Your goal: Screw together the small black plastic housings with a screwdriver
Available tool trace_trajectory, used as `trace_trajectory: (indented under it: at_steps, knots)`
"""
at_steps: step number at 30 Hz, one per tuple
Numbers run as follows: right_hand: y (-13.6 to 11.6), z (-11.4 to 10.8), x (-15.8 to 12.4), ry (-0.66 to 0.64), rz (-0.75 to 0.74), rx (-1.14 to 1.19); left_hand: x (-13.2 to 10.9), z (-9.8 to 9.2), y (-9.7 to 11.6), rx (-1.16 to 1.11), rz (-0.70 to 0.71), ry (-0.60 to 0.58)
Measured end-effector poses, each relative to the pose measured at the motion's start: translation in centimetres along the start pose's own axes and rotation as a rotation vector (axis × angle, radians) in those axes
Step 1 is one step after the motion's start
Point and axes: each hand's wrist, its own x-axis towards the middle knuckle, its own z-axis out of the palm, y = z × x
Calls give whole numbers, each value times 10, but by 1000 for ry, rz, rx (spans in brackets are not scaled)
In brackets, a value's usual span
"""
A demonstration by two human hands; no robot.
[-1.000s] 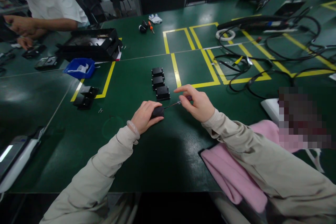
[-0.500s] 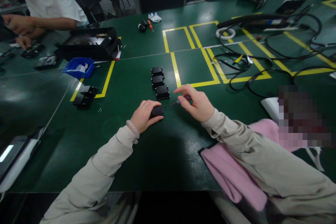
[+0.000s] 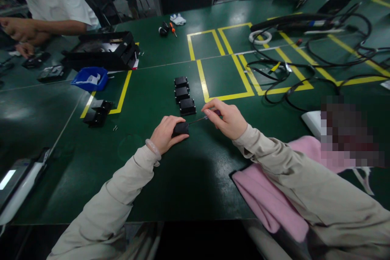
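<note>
My left hand (image 3: 167,134) is closed round a small black box (image 3: 182,129) on the green table, thumb along its near side and fingers over the far side. In my right hand (image 3: 227,118) is a screwdriver (image 3: 198,121), its dark handle mostly hidden by the fingers. The thin shaft points left, and its tip meets the right side of the box. Just beyond, three similar black boxes (image 3: 182,94) stand in a row, with small bright screws at their edges. Several loose screws (image 3: 115,128) lie to the left, near more black parts (image 3: 97,113).
A blue bin (image 3: 89,79) and a large black case (image 3: 100,50) stand at the left, where a co-worker's hand (image 3: 26,48) is. Black cables (image 3: 286,65) coil at the right. A pink cloth (image 3: 271,199) lies under my right forearm. An orange screwdriver (image 3: 172,28) lies farther back.
My right fingers have closed in on the screwdriver handle; the forefinger was more lifted before. The box and my left hand keep their place, with the whole view shifted slightly.
</note>
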Motion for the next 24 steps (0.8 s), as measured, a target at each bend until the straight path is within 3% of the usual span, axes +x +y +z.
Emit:
trace_trajectory:
  at_steps: [24]
  knots:
    - [-1, 1, -1, 19, -30, 19, -1, 0, 0, 13, -2, 20]
